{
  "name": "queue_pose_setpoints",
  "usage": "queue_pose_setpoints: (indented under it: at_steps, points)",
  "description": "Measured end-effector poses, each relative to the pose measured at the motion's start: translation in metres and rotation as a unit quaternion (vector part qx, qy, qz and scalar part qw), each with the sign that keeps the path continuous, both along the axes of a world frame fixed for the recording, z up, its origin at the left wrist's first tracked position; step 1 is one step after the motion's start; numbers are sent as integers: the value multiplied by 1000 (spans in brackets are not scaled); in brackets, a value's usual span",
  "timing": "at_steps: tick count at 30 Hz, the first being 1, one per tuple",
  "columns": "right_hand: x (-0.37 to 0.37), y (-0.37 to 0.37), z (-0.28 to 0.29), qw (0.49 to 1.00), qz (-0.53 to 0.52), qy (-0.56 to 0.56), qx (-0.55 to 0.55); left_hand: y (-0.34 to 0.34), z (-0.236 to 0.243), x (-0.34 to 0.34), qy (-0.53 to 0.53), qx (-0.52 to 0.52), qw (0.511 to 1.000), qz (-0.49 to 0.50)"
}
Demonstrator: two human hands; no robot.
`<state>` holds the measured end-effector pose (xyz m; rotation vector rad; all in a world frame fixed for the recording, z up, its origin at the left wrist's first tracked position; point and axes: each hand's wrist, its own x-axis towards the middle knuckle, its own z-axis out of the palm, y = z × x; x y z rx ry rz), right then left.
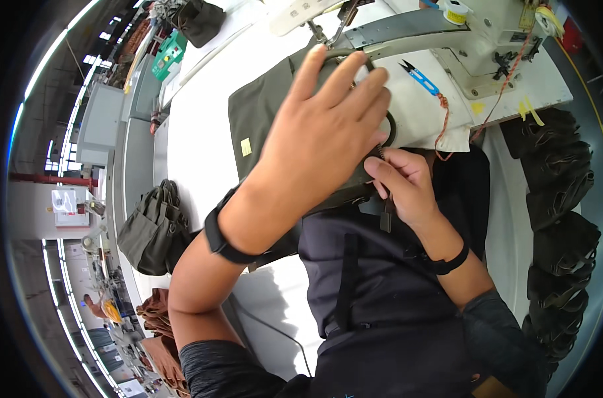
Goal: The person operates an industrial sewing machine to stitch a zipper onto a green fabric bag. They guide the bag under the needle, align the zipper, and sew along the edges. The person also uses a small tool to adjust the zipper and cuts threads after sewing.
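A dark olive fabric bag piece (251, 109) with a small pale yellow tag (246, 146) lies on the sewing table in front of me. Over it stretches my left hand (324, 123), its fingers extended and apart, its thumb close to a zipper (381, 152). My right hand (407, 182) is closed in a pinch on the zipper at the bag's right edge. Below those fingers hangs a dark strap end (386, 219). A dark rounded band (391, 129) curves beside the left fingertips. Part of the bag is hidden beneath my left hand and forearm.
The sewing machine (470, 63) stands at the far right. Blue thread snips (421, 78) on an orange cord lie near it. An olive bag (157, 229) rests at the left table edge. Dark fabric pieces (560, 199) hang in a stack on the right.
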<state>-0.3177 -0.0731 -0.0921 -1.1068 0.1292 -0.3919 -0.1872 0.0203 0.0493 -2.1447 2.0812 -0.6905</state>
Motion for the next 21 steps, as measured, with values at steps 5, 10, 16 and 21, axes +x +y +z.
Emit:
queue_pose_setpoints:
  at_steps: [5, 10, 16, 21]
  points:
    - [2, 1, 2, 999, 5, -10, 46, 75, 32, -3, -58, -73, 982, 162]
    - [3, 6, 4, 989, 23, -48, 139, 96, 6, 14, 36, -1, 952, 303]
    - [0, 5, 12, 992, 10, -16, 121, 73, -48, -33, 149, -20, 966, 213]
    - [-4, 1, 18, 998, 12, 9, 67, 62, -60, -47, 192, -114, 953, 205]
